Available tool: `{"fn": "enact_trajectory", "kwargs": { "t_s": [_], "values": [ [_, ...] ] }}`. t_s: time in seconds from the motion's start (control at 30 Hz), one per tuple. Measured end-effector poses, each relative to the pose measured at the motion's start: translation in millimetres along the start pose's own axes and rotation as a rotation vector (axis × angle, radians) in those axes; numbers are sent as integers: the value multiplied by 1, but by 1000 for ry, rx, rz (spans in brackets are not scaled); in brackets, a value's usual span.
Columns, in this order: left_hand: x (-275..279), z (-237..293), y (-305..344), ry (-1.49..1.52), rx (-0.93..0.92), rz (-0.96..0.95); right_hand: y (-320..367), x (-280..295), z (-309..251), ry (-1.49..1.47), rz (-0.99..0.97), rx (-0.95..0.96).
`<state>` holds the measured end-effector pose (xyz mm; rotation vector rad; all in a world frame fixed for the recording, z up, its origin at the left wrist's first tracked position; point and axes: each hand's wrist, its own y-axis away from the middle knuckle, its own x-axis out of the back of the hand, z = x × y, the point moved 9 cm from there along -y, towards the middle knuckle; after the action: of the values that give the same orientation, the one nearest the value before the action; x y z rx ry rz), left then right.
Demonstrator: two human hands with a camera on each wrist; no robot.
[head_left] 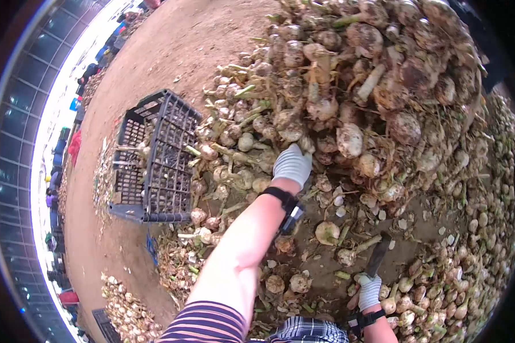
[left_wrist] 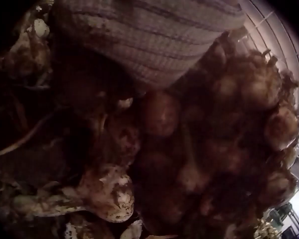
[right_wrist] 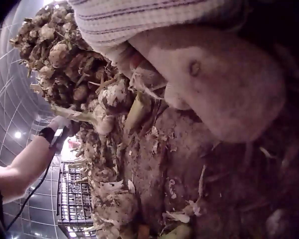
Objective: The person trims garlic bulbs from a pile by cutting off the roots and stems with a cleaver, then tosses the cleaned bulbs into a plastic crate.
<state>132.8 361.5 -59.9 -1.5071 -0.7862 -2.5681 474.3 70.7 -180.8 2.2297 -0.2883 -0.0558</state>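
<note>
reaching the heap edge (head_left: 289,132), left hand (head_left: 292,166) has unclear grip; right hand (head_left: 369,290) seemingly grips knife (head_left: 376,258) beside bare soil (head_left: 409,248).

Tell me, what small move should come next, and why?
Probably the left hand should draw one bulb from the heap: its fingers reach in there, many bulbs carry stalks, and the right hand holds a knife.

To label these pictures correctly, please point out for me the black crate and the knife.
Black crate (head_left: 126,211): head view, on its lower rim.
Knife (head_left: 377,257): head view, middle of its blade.
</note>
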Motion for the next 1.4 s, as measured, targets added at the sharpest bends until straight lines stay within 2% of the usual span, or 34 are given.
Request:
{"fn": "enact_trajectory", "kwargs": {
  "t_s": [0.07,0.1,0.13,0.2,0.27,0.3,0.33,0.37,0.47,0.53,0.6,0.63,0.67,0.7,0.73,0.77,0.8,0.83,0.87,0.9,0.93,1.0,1.07,1.1,1.13,1.2,1.23,1.27,1.33,1.37,1.4],
  "values": [
    [0,-35,8,81,-186,144,-2,-3,3,-42,-48,-18],
    [-6,-66,10,239,-153,47,2,-4,-8,-6,-9,40],
    [27,-70,40,313,-104,48,11,-17,-23,1,-60,45],
    [79,-115,47,783,-123,215,30,-27,-45,-72,38,26],
    [128,-153,52,1377,112,365,10,-15,-23,13,-37,84],
    [135,-175,47,1569,291,456,7,-12,-22,59,-19,109],
    [132,-169,34,1713,273,286,4,-12,-20,56,-27,119],
    [131,-164,30,1717,261,289,1,-9,-17,58,0,89],
    [85,-105,9,364,108,118,2,-5,-10,1,59,33],
    [45,-73,2,-535,-24,-8,3,-7,-6,-55,7,1],
    [40,-94,8,-268,102,-34,2,-3,-12,3,-6,40],
    [36,-104,14,-240,115,-37,0,-6,-11,44,-32,81],
    [27,-109,27,-216,117,-54,0,-11,-17,65,27,73],
    [20,-112,40,-287,43,-60,8,-13,-22,0,-25,71],
    [7,-108,60,-349,-55,-95,1,-14,-19,-88,-47,168],
    [1,-104,82,-348,-104,-95,13,-18,-26,2,-36,17],
    [-2,-106,101,-341,-145,-81,7,-14,-22,52,-41,50],
    [-18,-118,115,-393,-117,-144,15,-20,-31,-19,-89,-3],
    [-25,-132,128,-457,-83,-181,9,-13,-15,-94,-53,-52],
    [-29,-144,140,-423,-61,-213,-3,-6,-1,-56,-23,-10],
    [-31,-156,150,-394,-34,-239,-2,-7,5,-117,-29,-62],
    [-34,-160,165,-501,-54,-349,4,-10,-6,-93,-62,-60],
    [-37,-156,170,-757,-57,-618,2,-8,-3,-117,-51,-50],
    [-26,-121,174,-868,-195,-684,-1,-7,-3,-87,-45,-27],
    [-15,-80,171,-878,-204,-660,-1,-7,-3,-52,-46,-9],
    [32,40,176,-534,-723,130,0,-7,-1,-80,-52,-19],
    [50,101,195,-382,-963,331,1,-8,-2,-91,-61,-29],
    [55,152,211,-409,-1203,501,2,-7,-7,-106,-51,-11],
    [44,219,218,-449,-1415,604,7,-8,-11,-92,-67,-6],
    [34,248,207,-550,-1381,559,7,-9,-7,-123,-67,-78],
    [26,271,198,-652,-1344,515,7,-8,-10,-136,-60,-63]
  ]
}}
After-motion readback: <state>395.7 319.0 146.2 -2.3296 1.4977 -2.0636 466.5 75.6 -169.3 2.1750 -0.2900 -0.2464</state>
